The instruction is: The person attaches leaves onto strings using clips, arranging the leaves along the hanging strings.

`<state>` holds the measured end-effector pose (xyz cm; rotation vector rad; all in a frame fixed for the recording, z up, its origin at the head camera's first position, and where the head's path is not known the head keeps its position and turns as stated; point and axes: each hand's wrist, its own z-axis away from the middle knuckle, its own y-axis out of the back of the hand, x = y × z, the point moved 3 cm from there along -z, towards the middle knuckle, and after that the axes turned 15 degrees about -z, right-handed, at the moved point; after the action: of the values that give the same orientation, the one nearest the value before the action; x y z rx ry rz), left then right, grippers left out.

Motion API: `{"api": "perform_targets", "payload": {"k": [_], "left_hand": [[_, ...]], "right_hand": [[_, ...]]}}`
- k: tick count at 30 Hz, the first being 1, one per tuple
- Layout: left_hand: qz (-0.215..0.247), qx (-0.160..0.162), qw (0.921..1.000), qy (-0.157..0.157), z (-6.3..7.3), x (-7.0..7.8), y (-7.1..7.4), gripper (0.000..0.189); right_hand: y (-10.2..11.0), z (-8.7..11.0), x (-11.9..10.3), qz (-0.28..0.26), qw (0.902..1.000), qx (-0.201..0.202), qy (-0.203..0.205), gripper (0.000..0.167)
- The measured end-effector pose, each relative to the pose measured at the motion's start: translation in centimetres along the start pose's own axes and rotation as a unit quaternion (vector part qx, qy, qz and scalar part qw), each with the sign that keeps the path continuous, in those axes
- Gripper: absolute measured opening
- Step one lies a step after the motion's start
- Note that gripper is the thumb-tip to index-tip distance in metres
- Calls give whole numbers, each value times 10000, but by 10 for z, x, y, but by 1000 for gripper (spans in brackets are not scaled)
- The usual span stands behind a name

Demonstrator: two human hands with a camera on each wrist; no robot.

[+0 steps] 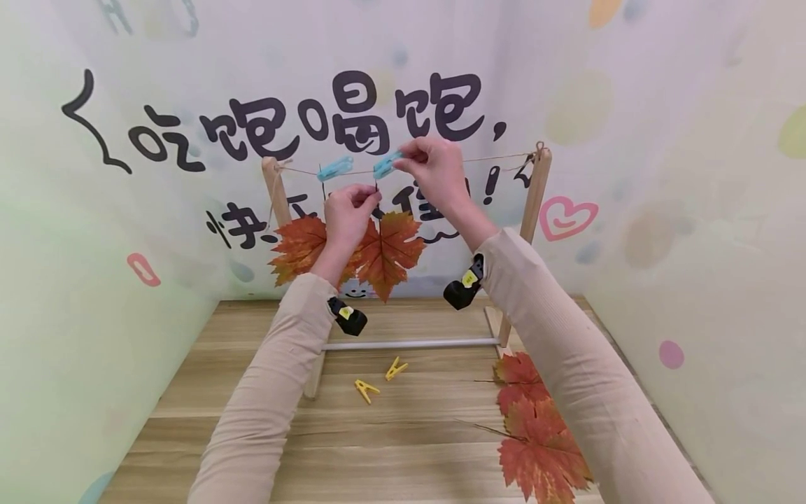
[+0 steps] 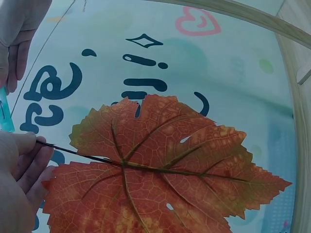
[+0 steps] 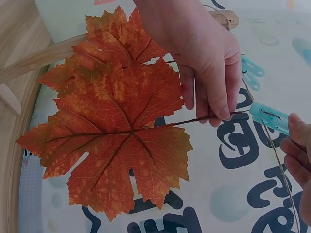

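Note:
My left hand (image 1: 350, 218) pinches the dark stem of an orange-red maple leaf (image 1: 385, 253), which hangs below the fingers. Just above and to the right, my right hand (image 1: 436, 171) holds the tail end of a light-blue clothespin (image 3: 269, 118) between thumb and fingers. That clothespin sits at the twine (image 3: 278, 158), its nose at the top of the stem. Left of it, a second blue clothespin (image 1: 336, 169) is on the twine, and another maple leaf (image 1: 299, 245) hangs there, partly hidden behind my left hand.
A wooden frame with a right post (image 1: 535, 199) and left post (image 1: 275, 189) carries the twine; a white bar (image 1: 412, 344) joins its base. Two yellow clothespins (image 1: 365, 390) lie on the wooden table (image 1: 403, 448). More maple leaves (image 1: 541, 448) lie at the right, partly under my right arm.

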<state>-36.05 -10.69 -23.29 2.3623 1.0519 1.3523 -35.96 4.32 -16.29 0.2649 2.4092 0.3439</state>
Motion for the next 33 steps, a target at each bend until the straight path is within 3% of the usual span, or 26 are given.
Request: {"api": "perform_targets", "payload": {"k": [6,15,25,33], "left_hand": [[-22,83,9999,-99,0,1,-1,18],[-159,196,9995,-201,2,5,-1,18],[-181,-47,9995,-241,5,2,0,19],[-138,410,9985,-335,8,-4,15,18]], "right_hand": [[-1,0,0,-11,9998,-141,-130,20],[0,2,0,-121,9962,-576,-637,31],[10,9,1,-227,9944,-472,-916,45],[25,19,1,-311,9935,-618,-903,42]]}}
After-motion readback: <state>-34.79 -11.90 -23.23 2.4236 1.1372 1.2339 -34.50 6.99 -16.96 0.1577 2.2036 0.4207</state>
